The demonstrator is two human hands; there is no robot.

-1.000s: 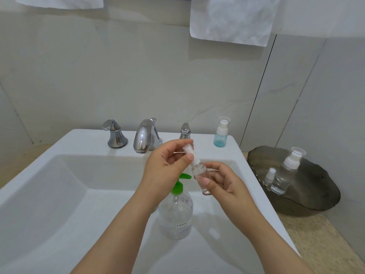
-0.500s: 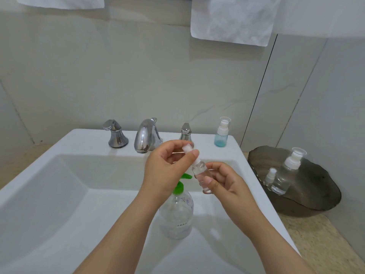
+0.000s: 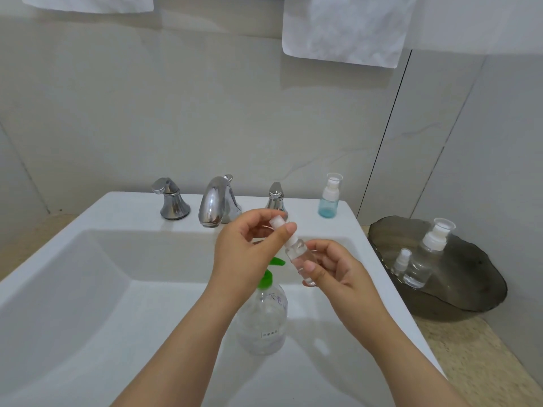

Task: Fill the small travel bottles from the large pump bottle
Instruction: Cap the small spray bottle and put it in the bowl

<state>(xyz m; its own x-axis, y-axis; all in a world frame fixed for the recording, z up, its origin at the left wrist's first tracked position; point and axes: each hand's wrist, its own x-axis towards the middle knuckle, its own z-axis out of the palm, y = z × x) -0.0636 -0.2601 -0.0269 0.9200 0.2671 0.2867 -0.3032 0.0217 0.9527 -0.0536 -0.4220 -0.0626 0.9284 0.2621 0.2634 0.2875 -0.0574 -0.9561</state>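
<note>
Sink point(image 3: 132, 212), right side: right hand point(image 3: 338, 271), fingers curled, grips tilted small clear bottle point(image 3: 296, 255); left hand point(image 3: 244, 254) pinches its white cap point(image 3: 277, 222) between thumb and fingers.

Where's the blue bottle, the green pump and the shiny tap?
blue bottle point(image 3: 328, 207), head view, on its tinted lower body.
green pump point(image 3: 265, 279), head view, on its collar.
tap point(image 3: 211, 204), head view, on the spout.
</note>
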